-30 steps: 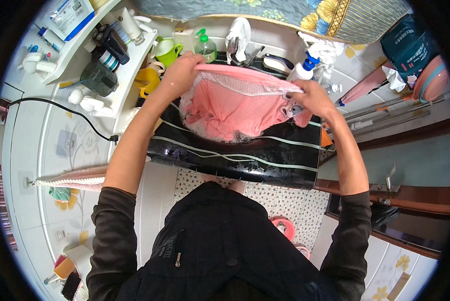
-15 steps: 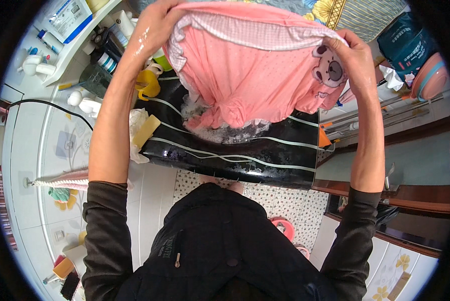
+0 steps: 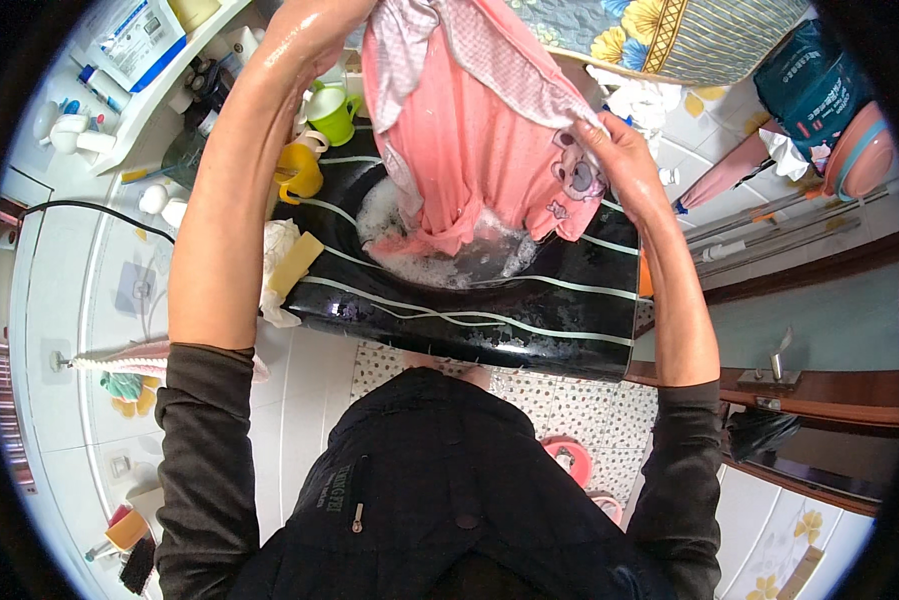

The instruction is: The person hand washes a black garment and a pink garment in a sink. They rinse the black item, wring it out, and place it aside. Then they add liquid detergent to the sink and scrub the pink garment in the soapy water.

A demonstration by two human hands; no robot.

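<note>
A wet pink garment (image 3: 479, 150) with a cartoon bear print and a pale checked lining hangs stretched between my hands. At the top, my left hand (image 3: 319, 30) grips one side of its wide opening; its fingertips run partly out of view. Lower down, my right hand (image 3: 624, 165) pinches the opposite edge near the bear. The bunched lower end of the cloth dips into foamy water (image 3: 449, 272) in a black sink with pale wavy stripes (image 3: 469, 335).
On the sink's left stand a yellow cup (image 3: 299, 172), a green cup (image 3: 331, 115) and a tan bar (image 3: 296, 263). A white shelf (image 3: 134, 125) with bottles lines the left wall. A door (image 3: 819, 330) stands at the right. Pink slippers (image 3: 569, 462) lie on the speckled floor.
My right hand has moved left and nearer to me, so the opening is narrower and slanted. My left hand has risen slightly. More of the foamy water shows.
</note>
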